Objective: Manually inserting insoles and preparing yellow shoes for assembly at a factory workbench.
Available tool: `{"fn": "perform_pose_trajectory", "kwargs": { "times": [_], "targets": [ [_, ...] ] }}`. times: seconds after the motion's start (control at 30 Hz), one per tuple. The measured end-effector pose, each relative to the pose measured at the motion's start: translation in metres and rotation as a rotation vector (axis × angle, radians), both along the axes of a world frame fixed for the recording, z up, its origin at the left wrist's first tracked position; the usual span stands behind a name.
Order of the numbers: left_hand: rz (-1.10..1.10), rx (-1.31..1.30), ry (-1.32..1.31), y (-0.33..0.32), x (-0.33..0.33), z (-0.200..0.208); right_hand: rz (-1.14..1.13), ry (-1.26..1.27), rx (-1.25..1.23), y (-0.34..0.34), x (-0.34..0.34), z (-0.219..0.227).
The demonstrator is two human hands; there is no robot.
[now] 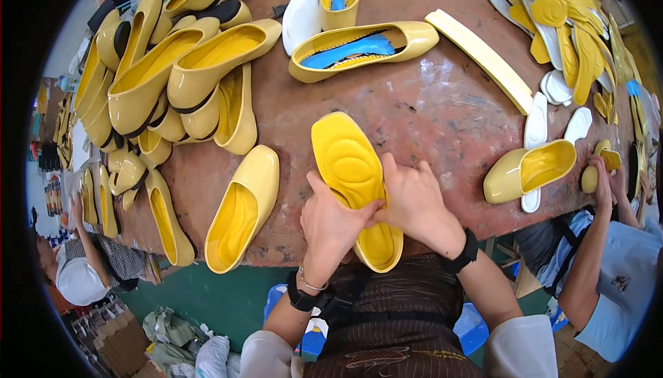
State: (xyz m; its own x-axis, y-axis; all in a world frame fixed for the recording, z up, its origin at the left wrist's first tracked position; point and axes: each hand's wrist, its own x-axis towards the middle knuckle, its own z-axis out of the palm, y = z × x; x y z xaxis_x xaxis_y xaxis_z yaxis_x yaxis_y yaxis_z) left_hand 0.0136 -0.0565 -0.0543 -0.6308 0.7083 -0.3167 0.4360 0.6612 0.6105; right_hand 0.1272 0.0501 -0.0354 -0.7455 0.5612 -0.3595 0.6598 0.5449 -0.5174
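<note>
A bright yellow padded insole (347, 160), with stitched oval rings on its broad front, is between my two hands above the near edge of the table. My left hand (333, 223) grips its left side, fingers curled and thumb across its middle. From the other side my right hand (418, 202) holds it too, the thumbs meeting at its narrow waist. The rounded, cupped heel end points toward me, below the thumbs. A glossy yellow shoe (243, 209) with a yellow lining lies left of my left hand. To my right, another yellow shoe (530, 171) rests across a white insole (536, 122).
Yellow shoes (162, 78) are heaped at the left. Farther back lies a shoe with a blue patch inside (362, 50), near a pale yellow strip (483, 60). Yellow insoles (577, 26) pile up at the far right. Co-workers sit at both sides; a hand (602, 181) shows at right.
</note>
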Motion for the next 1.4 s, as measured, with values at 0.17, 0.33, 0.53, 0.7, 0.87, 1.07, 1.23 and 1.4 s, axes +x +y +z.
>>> {"fn": "perform_pose_trajectory", "kwargs": {
  "times": [0.17,0.33,0.53,0.7,0.87,1.07,1.23,1.4],
  "targets": [
    [0.061,0.036,0.007,-0.005,-0.002,-0.011,-0.016,-0.016,0.007,0.019,-0.005,-0.006],
    [0.128,0.139,0.012,-0.007,-0.004,-0.008,-0.231,0.095,-0.006,0.019,-0.006,-0.020],
    [0.031,0.096,-0.084,-0.011,-0.020,-0.012,-0.197,0.513,0.396,0.011,-0.022,-0.004],
    [-0.104,0.311,0.017,-0.044,0.019,0.024,-0.002,0.591,0.008,-0.002,-0.019,0.038],
    [-0.316,0.328,-0.076,-0.079,0.045,-0.010,0.240,0.428,0.250,-0.054,0.027,0.015],
    [-0.341,0.425,0.172,-0.074,0.051,-0.028,0.216,0.415,0.556,-0.028,-0.027,-0.010],
    [-0.309,0.378,0.194,-0.075,0.049,-0.029,0.288,0.156,0.404,-0.027,-0.026,-0.002],
    [-0.342,0.375,0.218,-0.081,0.051,-0.039,0.190,0.261,0.552,-0.039,-0.023,-0.022]
  ]
}}
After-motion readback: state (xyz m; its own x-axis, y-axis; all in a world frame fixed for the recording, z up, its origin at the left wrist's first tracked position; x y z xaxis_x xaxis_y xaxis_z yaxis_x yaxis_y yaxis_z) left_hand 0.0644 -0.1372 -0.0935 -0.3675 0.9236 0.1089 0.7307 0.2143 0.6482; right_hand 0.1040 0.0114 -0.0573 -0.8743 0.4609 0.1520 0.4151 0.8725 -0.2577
